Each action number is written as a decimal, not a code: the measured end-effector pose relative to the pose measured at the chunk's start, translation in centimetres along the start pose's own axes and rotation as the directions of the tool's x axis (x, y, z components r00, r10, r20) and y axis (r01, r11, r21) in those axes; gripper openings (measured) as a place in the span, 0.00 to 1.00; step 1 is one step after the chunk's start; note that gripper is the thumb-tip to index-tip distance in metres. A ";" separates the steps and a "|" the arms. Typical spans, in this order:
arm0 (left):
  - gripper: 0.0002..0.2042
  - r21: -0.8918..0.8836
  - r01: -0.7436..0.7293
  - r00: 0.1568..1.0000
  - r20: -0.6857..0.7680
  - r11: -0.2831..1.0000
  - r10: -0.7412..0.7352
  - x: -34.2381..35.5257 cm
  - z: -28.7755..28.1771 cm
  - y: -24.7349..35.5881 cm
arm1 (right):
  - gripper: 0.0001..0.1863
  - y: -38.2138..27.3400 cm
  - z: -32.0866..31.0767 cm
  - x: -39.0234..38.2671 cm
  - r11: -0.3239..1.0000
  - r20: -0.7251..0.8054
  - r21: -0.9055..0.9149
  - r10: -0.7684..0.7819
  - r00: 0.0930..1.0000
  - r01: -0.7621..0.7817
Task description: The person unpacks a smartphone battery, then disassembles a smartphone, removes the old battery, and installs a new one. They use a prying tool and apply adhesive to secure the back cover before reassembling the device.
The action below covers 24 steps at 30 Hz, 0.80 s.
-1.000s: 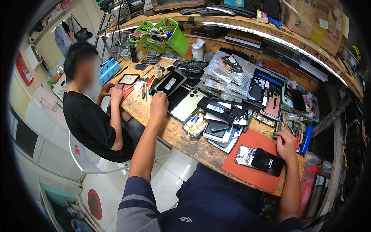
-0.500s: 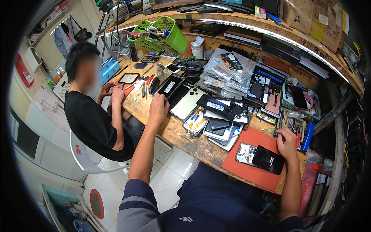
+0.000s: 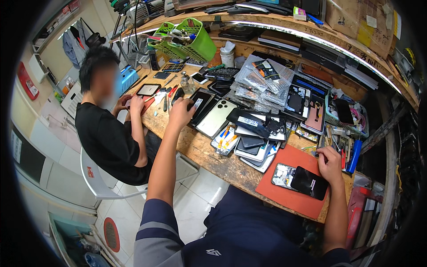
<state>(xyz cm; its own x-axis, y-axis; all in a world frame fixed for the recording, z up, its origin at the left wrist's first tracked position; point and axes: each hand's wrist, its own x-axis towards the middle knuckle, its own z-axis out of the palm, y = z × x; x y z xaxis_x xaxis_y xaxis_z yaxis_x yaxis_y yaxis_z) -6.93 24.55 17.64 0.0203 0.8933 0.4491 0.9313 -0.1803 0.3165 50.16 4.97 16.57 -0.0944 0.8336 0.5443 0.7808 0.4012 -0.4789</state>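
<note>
My left hand (image 3: 180,115) reaches out over the left part of the bench with its fingers curled together. It is beside several dark phones (image 3: 201,101), one with a white label, and just below a black rounded object (image 3: 178,94). What its fingertips hold, if anything, is hidden. To the right of those phones lies a pale phone (image 3: 216,117), camera side up. On the right, my right hand (image 3: 330,163) is closed in a loose pinch whose contents I cannot make out. By its wrist, on a red mat (image 3: 284,202), an opened phone (image 3: 283,175) shows its inner parts, partly overlapped by a black screen (image 3: 310,183).
Stacked phone parts (image 3: 255,151) and bubble-wrapped packs (image 3: 262,84) fill the bench's middle. Tools and a blue tube (image 3: 354,156) lie at the right. Behind stand a green basket (image 3: 200,42) and a glass jar (image 3: 187,83). A seated person (image 3: 109,129) works at the left.
My left hand has shifted a little left and away from me, toward the black rounded object. The labelled dark phone lies slightly differently. My right hand stays in place. The seated person's head has moved right.
</note>
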 end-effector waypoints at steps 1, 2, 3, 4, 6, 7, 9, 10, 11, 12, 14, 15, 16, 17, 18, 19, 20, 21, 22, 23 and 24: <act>0.21 0.088 0.041 0.993 0.103 0.995 -0.050 0.6 0.3 0.4 | 0.06 0.0 -0.1 0.0 1.000 -0.004 0.005 -0.006 1.000 0.006; 0.23 0.117 0.054 0.985 0.155 0.992 -0.072 1.2 0.4 0.6 | 0.06 0.1 -0.1 0.0 1.000 -0.020 0.002 -0.013 1.000 0.013; 0.24 0.147 0.065 0.974 0.205 0.987 -0.095 1.7 0.5 0.8 | 0.06 0.2 -0.1 0.0 1.000 -0.035 0.000 -0.020 0.999 0.020; 0.26 0.178 0.074 0.960 0.254 0.981 -0.119 2.1 0.6 1.0 | 0.06 0.3 -0.2 0.0 1.000 -0.051 -0.003 -0.027 0.998 0.027; 0.26 0.202 0.087 0.944 0.295 0.975 -0.146 2.7 0.4 0.9 | 0.06 0.2 -0.2 0.0 0.999 -0.062 -0.004 -0.034 0.998 0.034; 0.27 0.221 0.071 0.937 0.318 0.973 -0.141 3.4 0.4 0.8 | 0.06 0.2 -0.2 0.1 0.999 -0.067 -0.004 -0.038 0.997 0.038; 0.30 0.269 0.006 0.906 0.406 0.963 -0.119 4.5 0.3 0.1 | 0.06 0.2 -0.2 0.1 0.999 -0.060 -0.009 -0.038 0.997 0.037; 0.30 0.300 -0.002 0.892 0.431 0.954 -0.134 5.0 0.3 0.0 | 0.06 0.2 -0.1 0.0 0.999 -0.054 -0.011 -0.038 0.998 0.037; 0.30 0.324 -0.015 0.880 0.453 0.946 -0.142 5.8 0.4 0.7 | 0.06 0.2 -0.2 0.0 0.999 -0.052 -0.009 -0.037 0.998 0.037; 0.30 0.347 -0.028 0.867 0.475 0.937 -0.150 6.0 0.6 1.4 | 0.06 0.2 -0.3 -0.1 0.999 -0.050 -0.007 -0.037 0.998 0.036; 0.32 0.364 -0.014 0.857 0.483 0.931 -0.176 6.3 0.6 1.9 | 0.06 0.0 -0.4 -0.1 1.000 -0.042 -0.006 -0.029 0.999 0.029; 0.32 0.368 -0.009 0.850 0.493 0.930 -0.187 6.7 0.4 1.7 | 0.06 -0.2 -0.4 0.0 1.000 -0.036 -0.007 -0.022 0.999 0.021; 0.33 0.372 -0.004 0.841 0.503 0.928 -0.198 7.1 0.3 1.6 | 0.06 -0.3 -0.4 0.0 1.000 -0.030 -0.007 -0.014 0.999 0.014; 0.36 0.374 -0.020 0.835 0.517 0.927 -0.190 7.3 0.4 1.4 | 0.06 0.0 -0.2 0.0 0.999 -0.040 -0.009 -0.039 0.998 0.039; 0.37 0.363 -0.040 0.846 0.508 0.931 -0.161 7.4 0.5 1.2 | 0.06 0.0 -0.3 0.0 1.000 -0.036 -0.007 -0.031 0.999 0.031; 0.37 0.352 -0.061 0.856 0.499 0.934 -0.132 7.5 0.6 1.1 | 0.06 0.0 -0.3 0.0 1.000 -0.032 -0.004 -0.022 0.999 0.022; 0.38 0.336 -0.090 0.866 0.492 0.938 -0.093 7.7 0.8 1.7 | 0.06 0.1 -0.6 -0.1 1.000 -0.032 -0.008 -0.009 0.999 0.009; 0.39 0.314 -0.075 0.855 0.508 0.946 -0.101 8.0 0.9 2.2 | 0.06 0.0 -0.9 -0.1 1.000 -0.034 -0.019 0.006 0.999 -0.007; 0.40 0.311 -0.053 0.859 0.499 0.949 -0.116 7.9 0.8 2.6 | 0.06 0.1 -0.8 -0.1 1.000 -0.042 -0.016 -0.004 0.999 0.004; 0.42 0.306 -0.038 0.864 0.488 0.951 -0.123 7.9 0.5 2.9 | 0.06 0.3 -0.8 -0.1 1.000 -0.057 -0.016 -0.013 0.998 0.012; 0.43 0.299 -0.025 0.864 0.487 0.954 -0.130 8.0 0.5 3.0 | 0.06 0.1 -0.9 -0.2 1.000 -0.067 -0.017 -0.014 0.998 0.013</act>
<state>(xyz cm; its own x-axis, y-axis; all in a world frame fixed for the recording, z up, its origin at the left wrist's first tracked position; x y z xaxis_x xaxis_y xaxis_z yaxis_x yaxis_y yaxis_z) -3.79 31.34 21.76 0.0732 0.9955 -0.0601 0.9967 -0.0709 0.0405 50.82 4.50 17.03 -0.0636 0.8006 0.5958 0.7900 0.4052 -0.4602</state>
